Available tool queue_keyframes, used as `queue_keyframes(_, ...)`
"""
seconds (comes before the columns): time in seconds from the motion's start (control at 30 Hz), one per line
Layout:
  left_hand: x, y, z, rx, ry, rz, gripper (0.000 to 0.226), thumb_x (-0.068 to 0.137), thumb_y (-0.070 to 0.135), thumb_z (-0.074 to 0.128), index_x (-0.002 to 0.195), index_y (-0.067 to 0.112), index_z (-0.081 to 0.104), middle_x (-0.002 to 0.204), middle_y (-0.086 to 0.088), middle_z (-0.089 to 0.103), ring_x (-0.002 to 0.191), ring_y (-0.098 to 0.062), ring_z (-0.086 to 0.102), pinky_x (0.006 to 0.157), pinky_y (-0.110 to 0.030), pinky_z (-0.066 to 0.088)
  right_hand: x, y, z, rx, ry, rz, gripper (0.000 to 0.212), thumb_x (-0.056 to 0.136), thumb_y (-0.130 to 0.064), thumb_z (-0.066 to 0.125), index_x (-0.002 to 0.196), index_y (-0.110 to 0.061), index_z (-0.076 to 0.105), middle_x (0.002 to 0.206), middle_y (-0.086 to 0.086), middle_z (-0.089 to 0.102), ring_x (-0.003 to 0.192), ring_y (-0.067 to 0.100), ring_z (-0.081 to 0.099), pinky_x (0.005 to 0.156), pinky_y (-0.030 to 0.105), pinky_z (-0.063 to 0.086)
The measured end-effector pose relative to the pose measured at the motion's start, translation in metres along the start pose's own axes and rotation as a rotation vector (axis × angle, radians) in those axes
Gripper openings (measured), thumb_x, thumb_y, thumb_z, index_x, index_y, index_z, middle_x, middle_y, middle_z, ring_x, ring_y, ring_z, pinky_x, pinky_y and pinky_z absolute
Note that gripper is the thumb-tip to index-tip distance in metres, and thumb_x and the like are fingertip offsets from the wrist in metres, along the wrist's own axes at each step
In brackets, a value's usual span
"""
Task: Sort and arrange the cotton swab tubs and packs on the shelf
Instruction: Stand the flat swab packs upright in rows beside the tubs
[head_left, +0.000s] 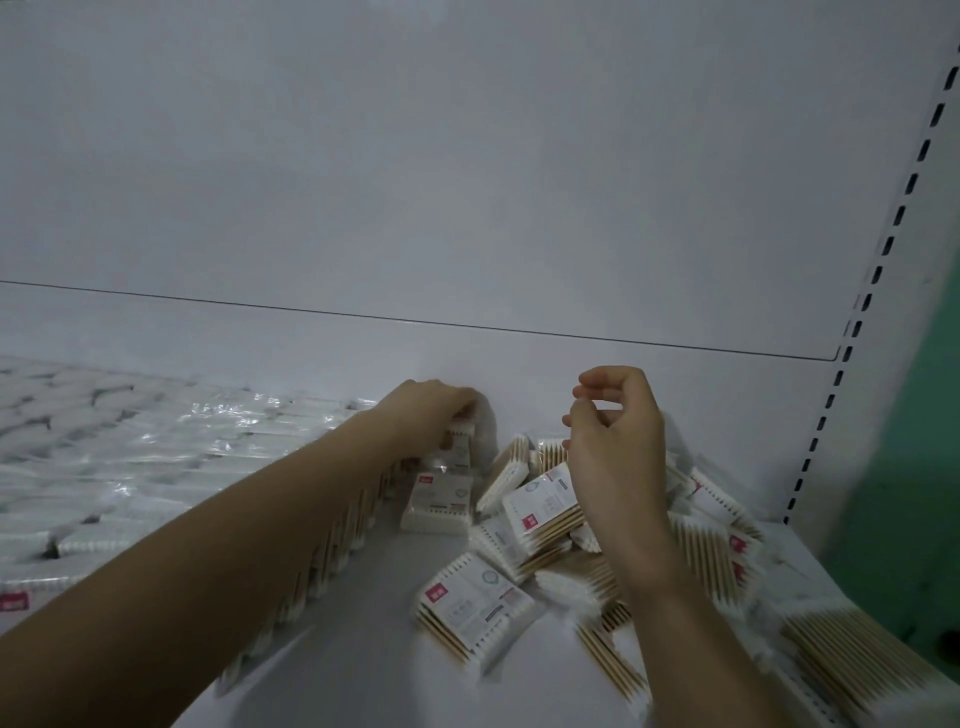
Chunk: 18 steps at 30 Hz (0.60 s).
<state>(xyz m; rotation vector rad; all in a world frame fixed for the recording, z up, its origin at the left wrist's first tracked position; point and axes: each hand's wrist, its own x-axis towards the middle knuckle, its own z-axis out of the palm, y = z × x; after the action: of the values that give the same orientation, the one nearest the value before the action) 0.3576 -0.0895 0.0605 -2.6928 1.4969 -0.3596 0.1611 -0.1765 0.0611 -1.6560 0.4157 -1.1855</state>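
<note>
Just left hand (431, 410) atop pack (457, 441) against back panel (467, 182).

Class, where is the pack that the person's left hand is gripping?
In the head view, the pack stands against the shelf's back wall, left of centre, at the far end of the upright row, under the left hand.

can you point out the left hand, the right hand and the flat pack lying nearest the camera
left hand (434, 410), head view, on the back of the hand, fingers curled onto an upright pack
right hand (621, 441), head view, on the back of the hand, raised over the pile
flat pack (475, 603), head view, on its white label face
</note>
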Motion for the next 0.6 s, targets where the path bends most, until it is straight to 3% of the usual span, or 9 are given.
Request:
queue_keyframes(0.13, 0.003, -0.003, -0.004, -0.099, -0.074, -0.025, 0.034, 0.090, 0.012, 0.063, 0.123, 0.017, 0.059, 0.120, -0.003, 0.063, 0.109, -0.023, 0.059, 0.092, -0.037, 0.048, -0.001, 0.001, 0.000, -0.034, -0.005, -0.009, 0.026, 0.095, -0.003, 0.049, 0.096, -0.029, 0.053, 0.099, -0.014, 0.058, 0.084, 0.009, 0.062, 0.062, 0.019, 0.048)
queue_keyframes(0.23, 0.000, 0.004, 0.000, 0.014, 0.026, -0.011, 0.035, 0.086, 0.012, 0.067, 0.119, 0.019, 0.061, 0.122, -0.001, 0.059, 0.116, -0.023, 0.052, 0.090, -0.036, 0.045, -0.003, -0.001, 0.000, -0.048, 0.000, -0.018, 0.025, 0.095, -0.003, 0.049, 0.099, -0.027, 0.053, 0.102, -0.012, 0.058, 0.079, 0.005, 0.059, 0.057, 0.012, 0.045)
queue_keyframes(0.33, -0.008, 0.007, 0.000, 0.197, 0.171, -0.039, 0.069, 0.077, 0.023, 0.079, 0.135, 0.019, 0.041, 0.134, -0.005, 0.039, 0.122, -0.027, 0.038, 0.096, -0.040, 0.041, -0.005, -0.002, 0.002, -0.064, 0.008, -0.030, 0.023, 0.095, -0.004, 0.050, 0.103, -0.026, 0.053, 0.106, -0.011, 0.057, 0.078, 0.005, 0.058, 0.064, 0.027, 0.051)
queue_keyframes(0.4, -0.014, 0.014, -0.011, 0.220, 0.264, -0.129, 0.074, 0.076, 0.022, 0.081, 0.135, 0.017, 0.036, 0.131, -0.008, 0.037, 0.119, -0.029, 0.038, 0.095, -0.040, 0.042, -0.007, -0.005, 0.003, -0.076, 0.018, -0.042, 0.023, 0.095, -0.005, 0.050, 0.103, -0.027, 0.053, 0.107, -0.011, 0.057, 0.077, 0.006, 0.057, 0.066, 0.035, 0.052)
queue_keyframes(0.5, -0.025, 0.039, -0.026, 0.004, 0.314, -0.254, 0.044, 0.086, 0.012, 0.069, 0.125, 0.014, 0.047, 0.122, -0.008, 0.049, 0.111, -0.028, 0.047, 0.089, -0.037, 0.046, -0.009, -0.012, 0.005, -0.084, 0.010, -0.069, 0.022, 0.096, -0.006, 0.050, 0.103, -0.027, 0.052, 0.104, -0.013, 0.057, 0.077, 0.005, 0.057, 0.066, 0.033, 0.052)
queue_keyframes(0.6, -0.046, 0.070, -0.012, -0.256, 0.264, -0.357, 0.023, 0.092, 0.024, 0.059, 0.112, 0.013, 0.057, 0.112, -0.008, 0.057, 0.103, -0.028, 0.057, 0.088, -0.039, 0.051, -0.012, -0.018, 0.008, -0.108, -0.043, -0.057, 0.018, 0.097, -0.010, 0.050, 0.101, -0.027, 0.052, 0.094, -0.013, 0.058, 0.077, 0.012, 0.060, 0.069, 0.038, 0.054)
